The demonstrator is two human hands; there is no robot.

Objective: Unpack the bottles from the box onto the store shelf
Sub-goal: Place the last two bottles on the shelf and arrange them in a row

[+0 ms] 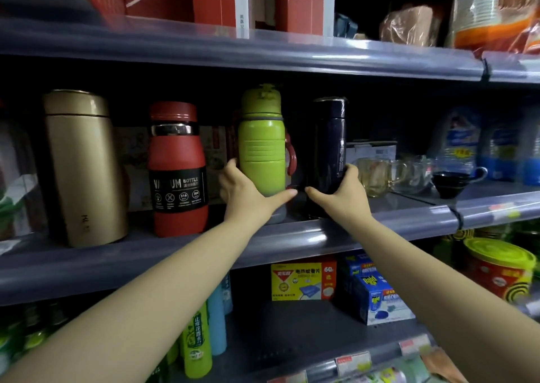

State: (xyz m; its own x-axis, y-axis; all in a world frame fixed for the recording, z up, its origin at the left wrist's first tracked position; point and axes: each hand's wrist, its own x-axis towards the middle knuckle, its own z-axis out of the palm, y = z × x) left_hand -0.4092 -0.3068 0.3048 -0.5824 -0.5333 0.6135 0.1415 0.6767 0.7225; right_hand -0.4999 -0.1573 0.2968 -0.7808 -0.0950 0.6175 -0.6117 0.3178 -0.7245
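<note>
Both hands work the middle shelf (292, 236), frame centre. Left hand (248, 191) wraps the low body of the green bottle (261, 146), thumb across the front. Right hand (340, 191) cups the base of the dark bottle (330, 146). Both bottles stand upright near the shelf lip, side by side, probably being squared into the row. Left of them: red bottle (176, 166), label reads "VACUUM BOTTLE", "316", "304"; then gold bottle (84, 166). Box not in view. Lower shelf carton (304, 277) shows "60".
</note>
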